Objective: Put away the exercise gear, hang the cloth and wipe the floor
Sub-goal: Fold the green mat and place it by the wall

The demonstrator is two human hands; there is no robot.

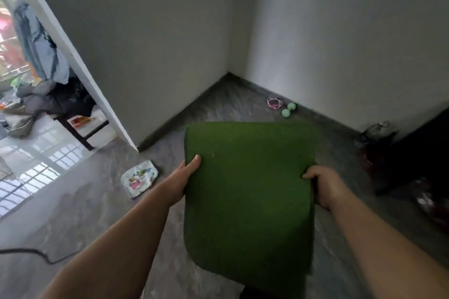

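Green mat point(247, 177), folded & lifted off floor for stowing, edges pinched by left hand point(187, 172) & right hand point(323, 184), dumbbell point(289, 109) far right.

So the green exercise mat point(247, 184) is folded over, thick and kind of fuzzy-looking, with rounded corners, held up off the floor flat-ish and facing the camera. Over by the right wall there's a small mint-green dumbbell point(288, 109) lying on the grey floor, two round ends showing, and just beside it to the left a pink coiled-up thing point(274, 103), maybe a skipping rope or band, too blurry to tell. The cloth point(139, 178) is a pale square with colourful cartoon prints, lying flat on the floor near the doorway corner, left of the mat.
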